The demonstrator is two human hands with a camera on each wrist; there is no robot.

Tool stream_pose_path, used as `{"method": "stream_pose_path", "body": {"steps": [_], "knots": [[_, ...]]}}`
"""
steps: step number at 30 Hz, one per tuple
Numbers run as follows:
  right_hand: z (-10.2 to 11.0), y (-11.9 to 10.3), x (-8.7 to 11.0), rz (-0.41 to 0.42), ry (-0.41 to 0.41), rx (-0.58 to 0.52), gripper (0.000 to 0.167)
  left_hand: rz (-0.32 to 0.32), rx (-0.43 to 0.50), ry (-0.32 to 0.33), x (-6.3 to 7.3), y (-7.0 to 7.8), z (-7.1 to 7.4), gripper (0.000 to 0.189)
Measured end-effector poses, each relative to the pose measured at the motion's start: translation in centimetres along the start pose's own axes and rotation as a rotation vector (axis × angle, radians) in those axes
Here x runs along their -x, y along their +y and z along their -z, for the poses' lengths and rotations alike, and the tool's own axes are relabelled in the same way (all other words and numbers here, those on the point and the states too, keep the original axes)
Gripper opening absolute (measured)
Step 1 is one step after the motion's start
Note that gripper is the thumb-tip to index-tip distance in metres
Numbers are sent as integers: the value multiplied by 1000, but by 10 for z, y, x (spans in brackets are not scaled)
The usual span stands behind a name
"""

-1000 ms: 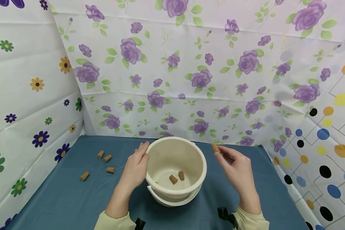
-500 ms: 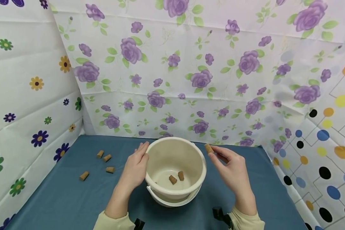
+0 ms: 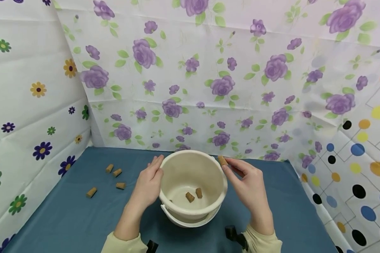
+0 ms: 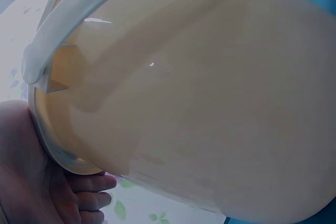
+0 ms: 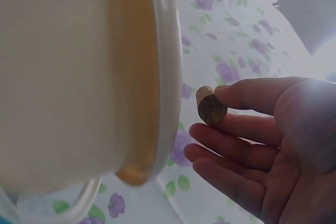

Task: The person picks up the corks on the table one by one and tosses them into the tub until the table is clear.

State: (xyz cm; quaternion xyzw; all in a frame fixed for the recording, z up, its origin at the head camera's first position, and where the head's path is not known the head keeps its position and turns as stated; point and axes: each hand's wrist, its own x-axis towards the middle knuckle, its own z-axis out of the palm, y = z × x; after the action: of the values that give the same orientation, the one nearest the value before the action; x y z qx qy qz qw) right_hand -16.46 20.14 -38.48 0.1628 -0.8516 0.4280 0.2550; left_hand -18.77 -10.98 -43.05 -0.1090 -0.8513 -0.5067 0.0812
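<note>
A cream bucket (image 3: 193, 165) stands upright on the cloth, its opening tilted toward the head view. Inside it lie a cork stopper (image 3: 190, 197) and another beside it; the edge of a further piece barely shows at the inner left wall. My left hand (image 3: 148, 181) rests with extended fingers against the bucket's left rim, and the left wrist view shows its fingertips (image 4: 94, 200) beyond the rim. Between thumb and index finger, my right hand (image 3: 247, 182) pinches a cork stopper (image 5: 211, 106) just off the bucket's right rim, its other fingers held loosely.
Several loose cork stoppers, one being the nearest cork (image 3: 91, 192), lie on the blue cloth (image 3: 66, 218) left of the bucket. The bucket's handle (image 3: 190, 223) hangs down at its front. Patterned sheets (image 3: 190, 105) rise behind and at both sides.
My right hand has moved left with its cork, closing in on the bucket's right rim. The left hand stays at the bucket, and the loose corks have not moved.
</note>
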Motion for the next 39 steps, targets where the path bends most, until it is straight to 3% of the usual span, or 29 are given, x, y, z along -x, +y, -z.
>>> {"method": "stream_pose_path", "body": {"steps": [7, 13, 17, 25, 39], "knots": [[-17, -19, -4, 60, -22, -52, 27, -21, 6, 3, -2, 1, 0, 50], [-33, -29, -1, 116, -130, -43, 26, -15, 7, -3, -1, 2, -1, 50], [-38, -32, 1, 140, -161, -22, 25, -10, 7, -8, 0, 2, -2, 50], [-43, -32, 6, 137, -211, 18, 24, -6, 6, -4, 6, -1, -1, 50], [-54, -37, 4, 125, -237, 89, 26, -17, 1, 1, 2, 1, -1, 50]]}}
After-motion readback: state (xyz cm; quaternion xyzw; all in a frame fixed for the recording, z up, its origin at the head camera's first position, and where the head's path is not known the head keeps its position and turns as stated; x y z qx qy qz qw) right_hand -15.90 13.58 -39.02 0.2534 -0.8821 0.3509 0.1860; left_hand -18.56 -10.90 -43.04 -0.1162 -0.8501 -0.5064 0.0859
